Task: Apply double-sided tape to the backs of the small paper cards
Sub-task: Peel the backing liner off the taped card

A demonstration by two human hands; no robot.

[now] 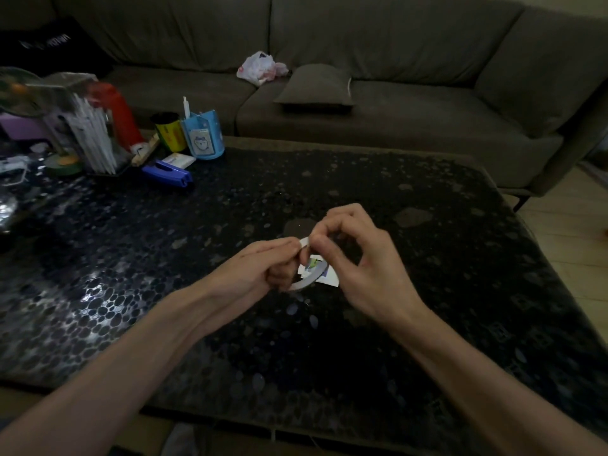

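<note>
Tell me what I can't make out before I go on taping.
Cards, head view: the tape roll, left hand and right hand cover most of them, so their count is unclear.
Tape end, head view: hidden where both hands hold the tape roll; too small to tell if it is peeled.
Clutter at the table's far left, head view: blurred and cut off by the frame edge.

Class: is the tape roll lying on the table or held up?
Held up: the left hand grips the tape roll on edge, the right hand pinches its top, above the paper cards.
</note>
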